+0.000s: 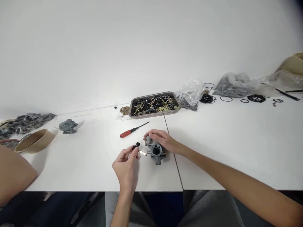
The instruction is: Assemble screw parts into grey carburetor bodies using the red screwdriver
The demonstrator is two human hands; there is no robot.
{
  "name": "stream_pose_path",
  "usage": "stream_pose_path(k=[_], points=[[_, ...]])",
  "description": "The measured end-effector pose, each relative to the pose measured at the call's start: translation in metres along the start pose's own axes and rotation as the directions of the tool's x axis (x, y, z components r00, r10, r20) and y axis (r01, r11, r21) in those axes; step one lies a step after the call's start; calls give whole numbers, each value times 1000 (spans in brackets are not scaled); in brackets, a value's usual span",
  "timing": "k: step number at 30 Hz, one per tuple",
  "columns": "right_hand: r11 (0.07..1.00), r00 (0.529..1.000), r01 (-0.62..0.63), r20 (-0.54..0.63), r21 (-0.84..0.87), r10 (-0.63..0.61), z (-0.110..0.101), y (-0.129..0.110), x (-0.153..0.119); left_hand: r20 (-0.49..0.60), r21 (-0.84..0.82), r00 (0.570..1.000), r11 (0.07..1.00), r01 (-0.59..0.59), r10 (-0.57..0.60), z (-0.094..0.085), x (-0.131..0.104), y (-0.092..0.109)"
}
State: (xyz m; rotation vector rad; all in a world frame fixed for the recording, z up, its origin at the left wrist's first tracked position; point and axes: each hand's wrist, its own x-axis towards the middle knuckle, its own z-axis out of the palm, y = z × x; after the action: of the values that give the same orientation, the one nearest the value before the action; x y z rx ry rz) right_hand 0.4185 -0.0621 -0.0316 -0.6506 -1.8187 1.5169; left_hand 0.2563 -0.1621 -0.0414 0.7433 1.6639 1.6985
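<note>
A grey metal carburetor body with a round bore stands on the white table near its front edge. My right hand rests on its upper part, fingers wrapped over the top. To the left of the body, my left hand pinches a small part with a black knob and a flat brass-coloured stem. The stem points right, its tip close to the body's left side. Behind the hands lies a screwdriver with a red handle.
A metal tray of black and brass parts stands at the back, beside bags of small parts. Black rings lie right. Leftward are another grey body, a tan bowl and another person's arm.
</note>
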Motion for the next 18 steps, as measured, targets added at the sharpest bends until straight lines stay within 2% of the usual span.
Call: stream_pose_path(k=[4, 10, 14, 18], points=[[999, 1000, 8, 6, 37, -9, 3, 4, 0, 16, 18, 1000, 1000, -1, 1, 8, 2, 3], [998, 1000, 27, -12, 50, -27, 6, 6, 0, -38, 25, 999, 1000, 18, -17, 7, 3, -1], [998, 999, 39, -33, 42, -37, 7, 6, -1, -29, 29, 999, 999, 36, -35, 9, 1, 1], [999, 996, 45, -73, 15, -44, 11, 5, -1, -42, 57, 999, 998, -2, 4, 7, 0, 3]])
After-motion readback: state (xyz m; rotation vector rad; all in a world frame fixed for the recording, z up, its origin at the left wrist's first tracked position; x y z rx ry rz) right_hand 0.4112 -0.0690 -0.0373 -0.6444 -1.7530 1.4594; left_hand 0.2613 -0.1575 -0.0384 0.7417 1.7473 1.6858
